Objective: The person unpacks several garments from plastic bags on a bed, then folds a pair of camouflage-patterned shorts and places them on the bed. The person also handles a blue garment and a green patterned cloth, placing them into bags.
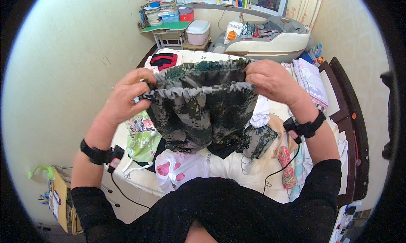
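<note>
Camouflage trousers with a gathered elastic waistband [203, 116] hang in the air above the bed. My left hand [130, 93] pinches the waistband at its left end, and my right hand [271, 79] grips it at the right end. The waist opening is stretched between them and faces up towards me. Beneath the trousers, on the bed sheet [226, 170], lie a light green printed garment [144, 141] with white straps and a white plastic bag [180, 170] with something pink inside. A further piece of camouflage cloth [261, 139] shows at the right; whether it belongs to the held trousers I cannot tell.
Folded bedding [311, 81] lies by the dark headboard [347, 125]. A red patterned roll [287, 168] and white cloth [260, 114] rest on the bed's right side. A red and black folded garment [163, 61] sits at the far left. Beyond stand a massage chair [266, 47] and a green desk [168, 26].
</note>
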### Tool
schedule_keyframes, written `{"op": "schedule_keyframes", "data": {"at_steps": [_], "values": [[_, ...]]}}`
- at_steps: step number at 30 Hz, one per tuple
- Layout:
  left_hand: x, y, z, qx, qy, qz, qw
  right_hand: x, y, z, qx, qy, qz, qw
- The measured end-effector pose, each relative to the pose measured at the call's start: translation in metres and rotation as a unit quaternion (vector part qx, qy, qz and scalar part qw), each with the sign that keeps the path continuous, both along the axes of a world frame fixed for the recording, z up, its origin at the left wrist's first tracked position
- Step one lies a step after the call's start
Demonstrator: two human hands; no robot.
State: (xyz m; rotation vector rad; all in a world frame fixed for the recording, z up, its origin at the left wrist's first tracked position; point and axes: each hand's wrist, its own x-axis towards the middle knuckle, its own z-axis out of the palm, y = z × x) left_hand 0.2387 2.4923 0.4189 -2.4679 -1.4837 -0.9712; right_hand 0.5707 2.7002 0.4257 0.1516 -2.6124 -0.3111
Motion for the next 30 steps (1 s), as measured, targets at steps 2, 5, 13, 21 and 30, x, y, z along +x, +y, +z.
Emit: {"op": "schedule_keyframes", "data": {"at_steps": [2,5,13,21,30], "values": [[0.010,0.001,-0.024,-0.019,-0.067,0.037,0.997,-0.001,-0.013,-0.006,-0.011,0.009,0.005,1.000],[0.011,0.004,-0.050,-0.056,-0.122,0.048,0.990,0.002,-0.021,-0.012,-0.009,0.014,-0.009,1.000],[0.033,-0.009,-0.104,-0.180,-0.384,0.026,0.905,0.011,-0.030,-0.056,-0.091,0.020,-0.065,0.994],[0.048,-0.017,-0.121,-0.115,-0.370,0.051,0.921,0.016,-0.047,-0.079,-0.140,0.056,-0.107,0.983],[0.046,-0.027,-0.143,-0.107,-0.366,0.075,0.921,0.013,-0.061,-0.108,-0.299,0.054,-0.134,0.943]]}}
